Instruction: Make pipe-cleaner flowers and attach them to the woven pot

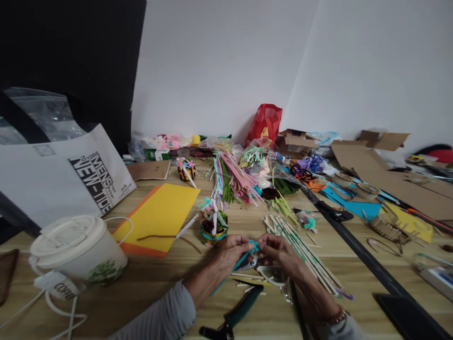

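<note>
Fingers [243, 246] of left hand [229, 253] and right hand [280, 250] pinch turquoise strip [254, 244] between them; long axis slants toward table [148, 283] near-left corner, under left hand.

The surface [159, 271] is smooth wood. The yellow sheet [164, 203] looks like dull paper. To the sheet's right, the blue stem [254, 245] looks fuzzy; farther right, the brown board [399, 184] is dull cardboard. Left of the sheet, the lidded cup [102, 241] looks smooth.

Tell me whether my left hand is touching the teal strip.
Touching: the head view shows the left hand with thumb and fingertips against the knotted end of the teal strip.
</note>
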Motion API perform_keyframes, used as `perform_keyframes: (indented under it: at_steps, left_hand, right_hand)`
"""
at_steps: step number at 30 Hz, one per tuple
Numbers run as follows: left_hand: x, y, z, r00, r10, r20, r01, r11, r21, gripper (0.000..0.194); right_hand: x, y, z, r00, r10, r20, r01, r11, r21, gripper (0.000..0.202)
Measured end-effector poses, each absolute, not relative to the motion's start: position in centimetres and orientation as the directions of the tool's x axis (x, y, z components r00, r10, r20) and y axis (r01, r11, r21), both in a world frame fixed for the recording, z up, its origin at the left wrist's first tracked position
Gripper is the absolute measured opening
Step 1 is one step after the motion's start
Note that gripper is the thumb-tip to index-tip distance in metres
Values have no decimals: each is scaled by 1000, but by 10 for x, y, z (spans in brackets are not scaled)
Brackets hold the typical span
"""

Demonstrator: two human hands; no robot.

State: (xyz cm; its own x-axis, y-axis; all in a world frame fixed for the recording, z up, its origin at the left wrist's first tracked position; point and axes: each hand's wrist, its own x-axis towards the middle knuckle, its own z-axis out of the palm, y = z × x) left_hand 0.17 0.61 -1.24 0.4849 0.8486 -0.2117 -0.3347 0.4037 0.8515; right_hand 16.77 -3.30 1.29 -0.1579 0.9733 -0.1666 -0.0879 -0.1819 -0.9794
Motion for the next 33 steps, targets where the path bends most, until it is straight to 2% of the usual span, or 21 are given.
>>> perform_keyframes:
  at_steps: [14,22,28,33]
  left_hand:
    - [0,8,-16,467,867,-177,-237,315,919,35]
    - [0,9,-15,480,858,-185,-210,316,925,30]
    - [0,8,-18,491,859,-146,-233,291,928,28]
    - [1,8,-17,493,852,-173,-281,344,896,28]
  right_hand:
    - [163,-34,6,-137,987,-84,-8,-86,-996,39]
    - [168,-31,-5,-111,994,2,175,22,-984,39]
    - [161,-33,0,-119,992,-30,69,-22,-997,42]
    - [160,-35,11,-143,983,-116,-50,-125,-991,41]
